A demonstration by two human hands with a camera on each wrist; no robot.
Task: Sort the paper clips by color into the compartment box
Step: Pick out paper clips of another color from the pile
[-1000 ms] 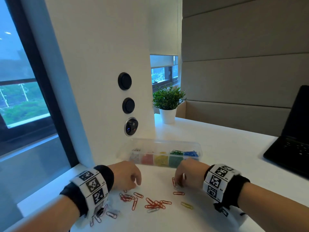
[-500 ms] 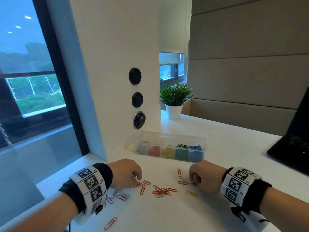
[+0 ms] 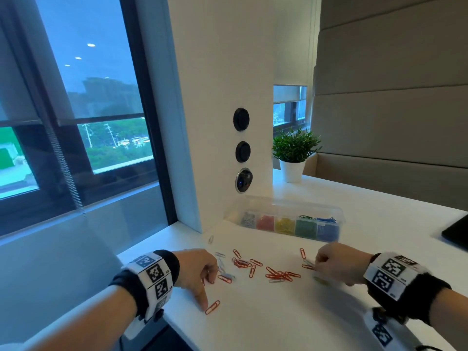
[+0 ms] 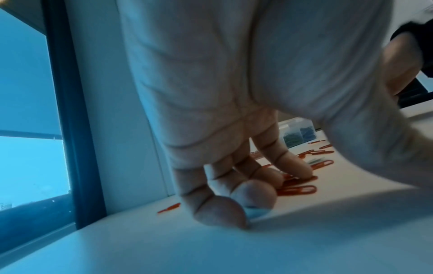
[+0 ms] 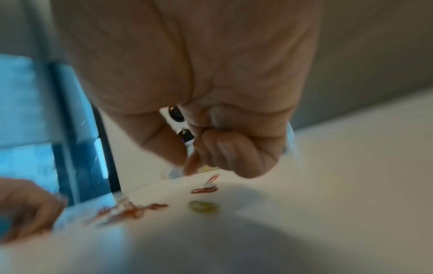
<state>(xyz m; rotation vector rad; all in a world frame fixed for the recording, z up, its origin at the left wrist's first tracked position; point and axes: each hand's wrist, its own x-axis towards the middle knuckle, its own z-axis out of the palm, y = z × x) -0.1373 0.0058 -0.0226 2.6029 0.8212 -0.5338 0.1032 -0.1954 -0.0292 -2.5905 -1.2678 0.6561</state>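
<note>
Reaching back, the left hand (image 3: 196,271) now touches a stray red clip (image 3: 212,307).

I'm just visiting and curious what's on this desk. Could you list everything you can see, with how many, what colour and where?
Compartment box: one, clear, at the pillar's foot; silver, red, yellow, green and blue clips inside.
Loose red clips: many, scattered between the hands.
Single red clip: one, nearest, at the left thumb tip.
Yellow clip: one, by the right hand.
Silver clips: a few, pale, among the red ones.
Potted plant: one, green in a white pot, behind the box.
Laptop: one, black, right edge.
Table: one, white.
Left hand: fingertips on the table among the clips.
Right hand: fingers curled, at the clips.
</note>
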